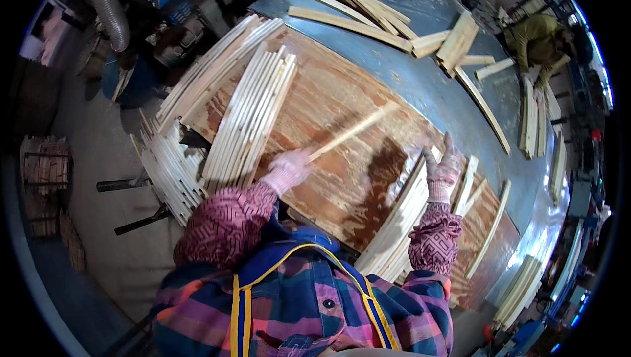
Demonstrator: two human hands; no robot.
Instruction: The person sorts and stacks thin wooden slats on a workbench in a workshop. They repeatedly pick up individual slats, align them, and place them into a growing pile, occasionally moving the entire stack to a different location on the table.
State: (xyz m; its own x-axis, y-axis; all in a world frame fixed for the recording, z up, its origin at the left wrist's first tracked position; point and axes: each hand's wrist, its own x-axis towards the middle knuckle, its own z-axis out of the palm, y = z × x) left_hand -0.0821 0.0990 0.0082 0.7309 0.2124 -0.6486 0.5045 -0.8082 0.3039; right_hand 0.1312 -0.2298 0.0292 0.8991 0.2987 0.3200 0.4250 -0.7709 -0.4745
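We log the strip (355, 131) over the brown board (332, 84), long axis slanting up-right from the left hand (290, 167), fingers closed on its near end; right hand (444, 165), fingers spread, apparently empty, lies beyond its far end.

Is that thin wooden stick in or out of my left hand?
In. Your left hand grips one end of the thin wooden stick, the rest extending over the brown board.

The left forearm (227, 225) angles forward and inward to a gloved left hand (289, 167) curled in a grip, while the right forearm (435, 238) reaches nearly straight ahead, the gloved right hand (443, 171) with fingers extended and parted
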